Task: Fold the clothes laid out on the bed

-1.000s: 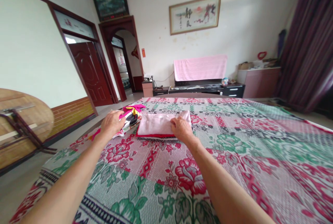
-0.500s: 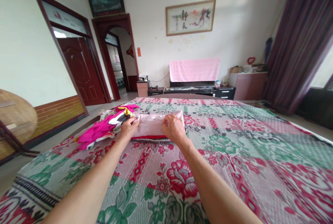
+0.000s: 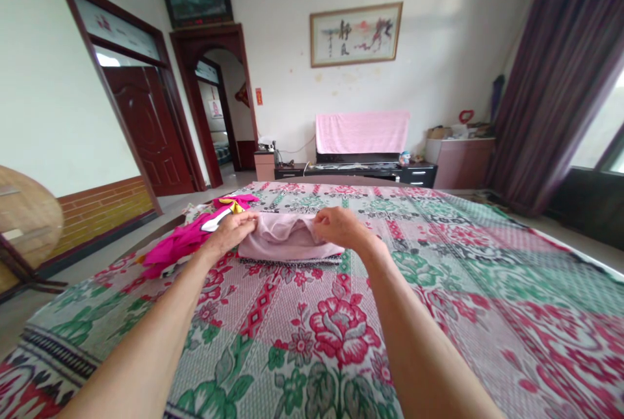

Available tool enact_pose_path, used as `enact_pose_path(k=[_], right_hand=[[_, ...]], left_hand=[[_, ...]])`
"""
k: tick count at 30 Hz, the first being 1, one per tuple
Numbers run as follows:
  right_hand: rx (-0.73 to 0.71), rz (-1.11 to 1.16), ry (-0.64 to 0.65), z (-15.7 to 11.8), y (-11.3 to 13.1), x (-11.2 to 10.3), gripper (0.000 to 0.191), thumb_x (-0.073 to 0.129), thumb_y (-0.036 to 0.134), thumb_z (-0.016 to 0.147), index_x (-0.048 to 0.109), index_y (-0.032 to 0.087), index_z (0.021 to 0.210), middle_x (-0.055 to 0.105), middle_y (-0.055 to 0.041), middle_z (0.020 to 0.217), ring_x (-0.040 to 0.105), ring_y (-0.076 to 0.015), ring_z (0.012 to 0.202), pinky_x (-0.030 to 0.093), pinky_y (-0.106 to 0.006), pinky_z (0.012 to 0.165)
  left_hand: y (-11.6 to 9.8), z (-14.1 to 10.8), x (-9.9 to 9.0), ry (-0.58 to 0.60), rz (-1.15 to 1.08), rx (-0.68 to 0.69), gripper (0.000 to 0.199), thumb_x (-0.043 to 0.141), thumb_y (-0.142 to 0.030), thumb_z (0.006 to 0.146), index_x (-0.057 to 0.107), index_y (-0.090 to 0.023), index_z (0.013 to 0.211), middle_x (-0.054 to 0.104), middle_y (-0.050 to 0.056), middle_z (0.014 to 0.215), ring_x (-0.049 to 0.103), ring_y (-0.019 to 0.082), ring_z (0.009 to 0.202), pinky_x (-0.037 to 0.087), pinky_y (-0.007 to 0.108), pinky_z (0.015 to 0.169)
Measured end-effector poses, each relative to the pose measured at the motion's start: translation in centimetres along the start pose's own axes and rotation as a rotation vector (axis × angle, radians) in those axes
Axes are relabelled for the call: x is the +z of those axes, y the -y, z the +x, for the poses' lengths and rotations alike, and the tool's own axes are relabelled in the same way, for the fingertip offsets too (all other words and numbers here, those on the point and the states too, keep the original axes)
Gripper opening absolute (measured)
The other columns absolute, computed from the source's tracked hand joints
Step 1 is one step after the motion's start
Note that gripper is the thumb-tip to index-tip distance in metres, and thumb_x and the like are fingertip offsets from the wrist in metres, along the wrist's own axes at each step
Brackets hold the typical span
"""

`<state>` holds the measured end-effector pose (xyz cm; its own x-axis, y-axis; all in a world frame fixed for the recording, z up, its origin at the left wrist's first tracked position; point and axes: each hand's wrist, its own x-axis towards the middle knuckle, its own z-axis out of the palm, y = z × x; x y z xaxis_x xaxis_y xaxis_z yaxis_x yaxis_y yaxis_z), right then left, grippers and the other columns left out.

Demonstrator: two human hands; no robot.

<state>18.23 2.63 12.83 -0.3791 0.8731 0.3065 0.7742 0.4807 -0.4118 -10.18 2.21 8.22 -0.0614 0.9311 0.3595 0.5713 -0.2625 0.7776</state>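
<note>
A pale pink garment (image 3: 287, 247) lies folded on top of a low stack of cloth, its upper layer sagging in the middle between my hands. My left hand (image 3: 233, 229) pinches its far left corner, and my right hand (image 3: 338, 224) grips the far right part with curled fingers. Under the garment show a thin red edge and a black-and-white patterned fabric (image 3: 292, 263). Left of the stack, near my left hand, sits a crumpled bright pink garment (image 3: 182, 247) with white, black and yellow parts.
The stack rests on a flowered cover (image 3: 341, 328) in red, green and white. Beyond it, a pink cloth (image 3: 363, 132) drapes over a screen on a black cabinet (image 3: 419, 175). A round wooden board (image 3: 29, 217) leans at left; a purple curtain (image 3: 541, 81) hangs at right.
The pink garment's near part now reaches lower over the stack, covering most of the red edge, and its upper layer sags. My right hand has shifted slightly right and up.
</note>
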Motion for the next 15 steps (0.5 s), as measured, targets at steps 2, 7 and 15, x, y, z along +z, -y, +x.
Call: enact_pose_path(k=[2,7,15], right_hand=[[0.054,0.039,-0.048,0.1,-0.2,0.1,0.031,0.052,0.022,0.074,0.07,0.018,0.099,0.069,-0.0053,0.078,0.058,-0.0151,0.071,0.039,-0.024,0.063],[0.102,0.004,-0.031,0.3,-0.8,1.9,0.049,0.062,0.035,0.073,0.06,0.017,0.118,0.063,-0.0131,0.108,0.06,-0.0212,0.092,0.043,-0.03,0.078],[0.251,-0.09,-0.048,0.7,-1.9,4.1,0.036,0.054,0.026,0.076,0.068,0.018,0.108,0.061,-0.0159,0.116,0.06,-0.0259,0.104,0.045,-0.031,0.082]], left_hand=[[-0.1,-0.2,0.0,0.104,0.124,0.034,0.046,0.057,-0.046,0.072,0.07,-0.016,0.104,0.068,0.003,0.081,0.06,0.019,0.078,0.047,0.027,0.068],[-1.8,-0.8,-0.6,0.333,0.238,0.04,0.057,0.059,-0.053,0.074,0.064,-0.018,0.118,0.067,0.002,0.083,0.058,0.017,0.077,0.044,0.025,0.067],[-4.0,-1.0,-1.1,0.565,0.477,0.138,0.042,0.067,-0.045,0.067,0.073,-0.023,0.102,0.068,0.002,0.104,0.06,0.018,0.088,0.043,0.023,0.076]])
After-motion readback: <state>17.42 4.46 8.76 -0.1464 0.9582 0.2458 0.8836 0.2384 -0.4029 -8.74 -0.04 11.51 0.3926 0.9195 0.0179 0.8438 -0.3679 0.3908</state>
